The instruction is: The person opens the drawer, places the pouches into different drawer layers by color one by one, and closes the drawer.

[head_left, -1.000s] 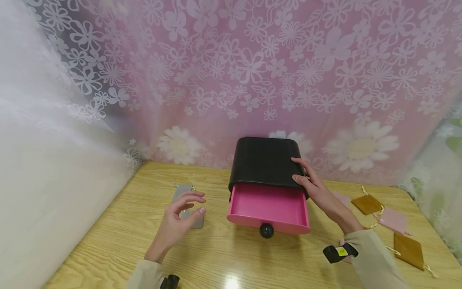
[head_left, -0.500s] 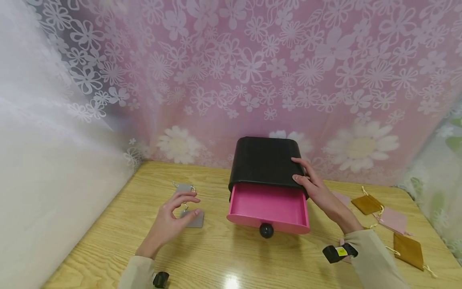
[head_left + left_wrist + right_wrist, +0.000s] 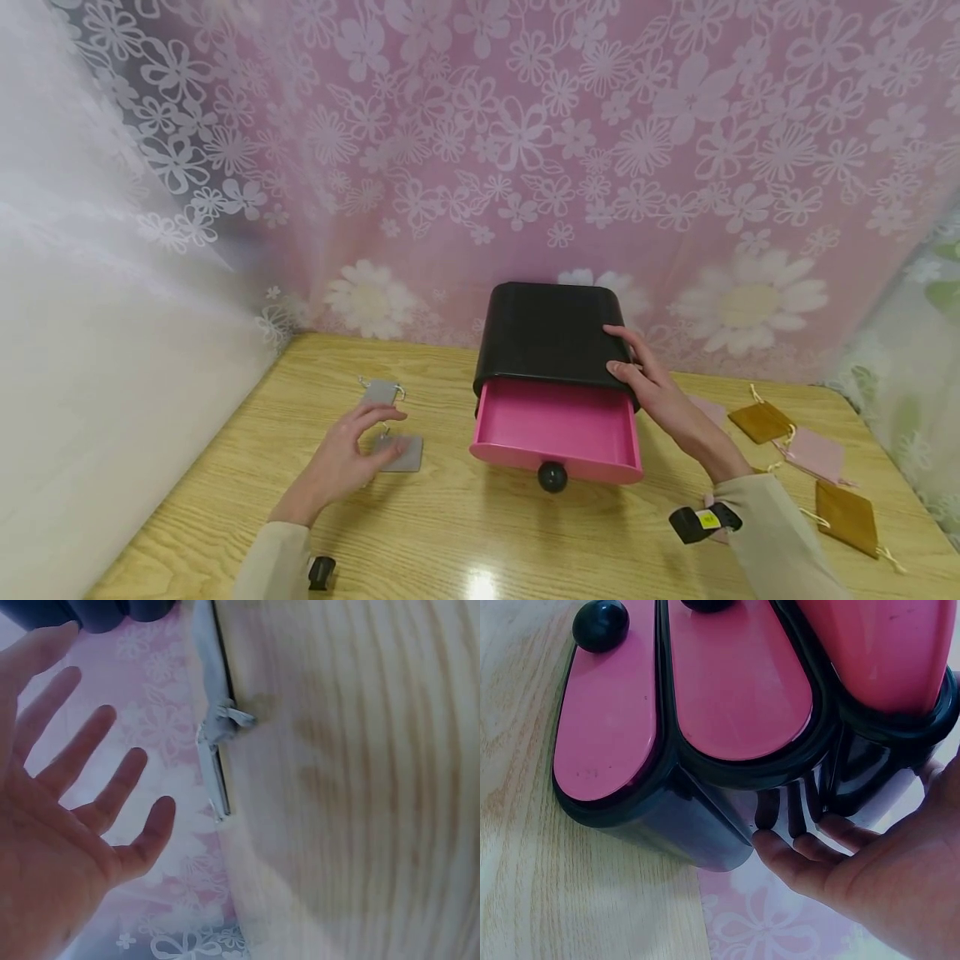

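A black cabinet with several rounded tiers stands at the back; its pink top drawer is pulled out, with nothing inside. My right hand rests on the cabinet's right upper edge, thumb and a finger on top. In the right wrist view, other fingertips touch the glossy side, below the closed pink drawer fronts. My left hand hovers over the left of the table with relaxed, spread fingers, holding nothing. Two grey drawstring pouches lie by its fingertips, partly covered by the hand in the head view.
Brown drawstring pouches and pink ones lie scattered on the right of the wooden table. My right forearm passes over some. A pink flowered curtain hangs close behind the cabinet.
My left hand has drawn back left and slightly toward me, uncovering more of the near grey pouch. The right hand, cabinet and drawer keep their places.
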The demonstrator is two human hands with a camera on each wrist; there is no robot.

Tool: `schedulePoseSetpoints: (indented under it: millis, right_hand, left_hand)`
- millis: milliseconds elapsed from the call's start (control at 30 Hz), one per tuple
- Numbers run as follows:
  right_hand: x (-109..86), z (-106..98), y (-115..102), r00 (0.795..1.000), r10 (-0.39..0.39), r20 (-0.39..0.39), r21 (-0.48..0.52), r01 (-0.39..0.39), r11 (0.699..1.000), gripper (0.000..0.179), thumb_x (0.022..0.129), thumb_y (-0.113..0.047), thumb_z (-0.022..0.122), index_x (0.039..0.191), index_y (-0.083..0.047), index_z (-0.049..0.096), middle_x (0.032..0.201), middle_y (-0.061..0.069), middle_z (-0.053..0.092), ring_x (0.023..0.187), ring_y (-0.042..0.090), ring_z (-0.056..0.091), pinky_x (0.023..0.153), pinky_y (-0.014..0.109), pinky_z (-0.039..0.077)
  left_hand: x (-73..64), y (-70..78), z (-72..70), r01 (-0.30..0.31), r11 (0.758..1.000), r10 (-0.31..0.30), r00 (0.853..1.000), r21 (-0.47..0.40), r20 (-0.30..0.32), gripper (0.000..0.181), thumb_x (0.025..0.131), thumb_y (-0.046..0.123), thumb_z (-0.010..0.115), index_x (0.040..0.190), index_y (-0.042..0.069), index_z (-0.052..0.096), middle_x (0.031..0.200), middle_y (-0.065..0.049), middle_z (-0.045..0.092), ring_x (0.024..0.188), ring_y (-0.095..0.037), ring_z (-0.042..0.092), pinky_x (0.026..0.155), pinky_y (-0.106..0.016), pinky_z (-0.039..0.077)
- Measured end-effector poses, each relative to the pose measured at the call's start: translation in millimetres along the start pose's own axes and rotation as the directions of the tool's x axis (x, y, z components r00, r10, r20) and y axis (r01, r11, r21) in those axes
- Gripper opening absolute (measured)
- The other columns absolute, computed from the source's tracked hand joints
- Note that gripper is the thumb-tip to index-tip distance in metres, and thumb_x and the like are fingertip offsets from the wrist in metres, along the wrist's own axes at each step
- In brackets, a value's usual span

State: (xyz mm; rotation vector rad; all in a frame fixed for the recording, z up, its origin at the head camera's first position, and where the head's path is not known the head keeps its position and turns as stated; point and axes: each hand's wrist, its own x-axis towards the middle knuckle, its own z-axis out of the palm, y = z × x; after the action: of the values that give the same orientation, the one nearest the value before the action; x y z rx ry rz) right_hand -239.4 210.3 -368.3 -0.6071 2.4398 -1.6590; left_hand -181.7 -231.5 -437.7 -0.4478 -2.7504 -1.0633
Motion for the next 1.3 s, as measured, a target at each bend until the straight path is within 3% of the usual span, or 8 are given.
schedulePoseSetpoints:
  millis: [200, 333, 500, 600, 800, 900, 1167, 1300]
  right_hand:
    - [0.2, 0.0, -0.7, 1.000, -0.012, 0.004, 0.007, 0.012, 1.000, 0.059, 0.111, -0.030, 0.040, 0.164, -0.025, 0.014, 0.160, 0.027, 0.024, 0.119, 0.007, 0.058, 0.088, 0.022, 0.055]
    - [-0.1, -0.2, -0.3, 1.000, -0.009, 0.001, 0.006, 0.009, 1.000, 0.059, 0.111, -0.030, 0.040, 0.164, -0.025, 0.014, 0.161, 0.027, 0.023, 0.125, 0.021, 0.058, 0.088, 0.023, 0.055]
    - [-1.7, -0.5, 0.6, 1.000, 0.008, 0.000, -0.008, -0.008, 1.000, 0.059, 0.111, -0.032, 0.041, 0.164, -0.027, 0.014, 0.167, 0.023, 0.013, 0.142, 0.043, 0.040, 0.090, 0.018, 0.049]
    - [-0.9, -0.1, 0.9, 1.000, 0.004, 0.003, 0.000, -0.004, 1.000, 0.059, 0.111, -0.032, 0.041, 0.164, -0.027, 0.015, 0.167, 0.022, 0.015, 0.138, 0.036, 0.045, 0.090, 0.020, 0.051]
    - [0.9, -0.5, 1.0, 1.000, -0.015, -0.006, -0.005, 0.015, 1.000, 0.058, 0.111, -0.029, 0.041, 0.164, -0.025, 0.016, 0.159, 0.026, 0.028, 0.117, 0.001, 0.053, 0.088, 0.022, 0.054]
    - [1.1, -0.4, 1.3, 1.000, -0.021, -0.009, -0.003, 0.021, 1.000, 0.059, 0.111, -0.029, 0.040, 0.164, -0.024, 0.016, 0.158, 0.027, 0.029, 0.115, -0.002, 0.054, 0.088, 0.022, 0.054]
    - [0.2, 0.0, 1.6, 1.000, -0.017, -0.006, 0.002, 0.017, 1.000, 0.058, 0.111, -0.029, 0.040, 0.164, -0.024, 0.015, 0.161, 0.027, 0.025, 0.133, 0.038, 0.048, 0.089, 0.022, 0.053]
    - [-0.5, 0.2, 1.4, 1.000, -0.016, -0.002, 0.007, 0.016, 1.000, 0.058, 0.111, -0.030, 0.040, 0.164, -0.025, 0.015, 0.163, 0.026, 0.022, 0.136, 0.045, 0.043, 0.089, 0.022, 0.053]
  left_hand:
    - [-0.3, -7.9, -0.9, 0.023, 0.999, -0.027, 0.995, 0.033, 0.097, 0.028, 0.093, 0.022, 0.075, 0.120, 0.016, 0.073, 0.134, -0.009, 0.064, 0.127, -0.040, 0.059, 0.100, -0.061, 0.049]
    - [1.1, -12.4, -1.5, 0.032, 0.998, -0.039, 0.991, 0.051, 0.129, 0.026, 0.093, 0.022, 0.076, 0.118, 0.015, 0.073, 0.133, -0.010, 0.065, 0.125, -0.041, 0.060, 0.098, -0.060, 0.050]
    - [2.8, -14.1, 1.9, 0.042, 0.986, -0.066, 0.987, 0.160, 0.146, 0.025, 0.093, 0.019, 0.076, 0.118, 0.018, 0.074, 0.132, -0.011, 0.066, 0.122, -0.040, 0.062, 0.097, -0.059, 0.052]
    - [2.7, -13.5, 3.1, 0.057, 0.976, -0.090, 0.985, 0.212, 0.147, 0.024, 0.091, 0.017, 0.077, 0.115, 0.020, 0.075, 0.132, -0.011, 0.067, 0.119, -0.038, 0.064, 0.093, -0.057, 0.054]
    - [3.3, -13.5, 3.9, 0.086, 0.969, -0.122, 0.982, 0.231, 0.145, 0.024, 0.088, 0.014, 0.080, 0.110, 0.021, 0.075, 0.129, -0.009, 0.067, 0.115, -0.034, 0.065, 0.088, -0.053, 0.056]
    - [4.1, -14.0, 4.4, 0.080, 0.971, -0.116, 0.981, 0.225, 0.153, 0.024, 0.087, 0.013, 0.081, 0.109, 0.021, 0.076, 0.128, -0.008, 0.067, 0.112, -0.032, 0.065, 0.087, -0.051, 0.056]
    - [6.4, -12.4, 5.0, 0.079, 0.968, -0.123, 0.977, 0.238, 0.174, 0.022, 0.086, 0.013, 0.081, 0.106, 0.020, 0.076, 0.125, -0.009, 0.067, 0.109, -0.030, 0.066, 0.088, -0.050, 0.055]
    - [7.2, -11.3, 6.3, 0.092, 0.961, -0.141, 0.974, 0.262, 0.175, 0.021, 0.086, 0.014, 0.082, 0.105, 0.020, 0.077, 0.126, -0.009, 0.067, 0.111, -0.031, 0.065, 0.089, -0.050, 0.055]
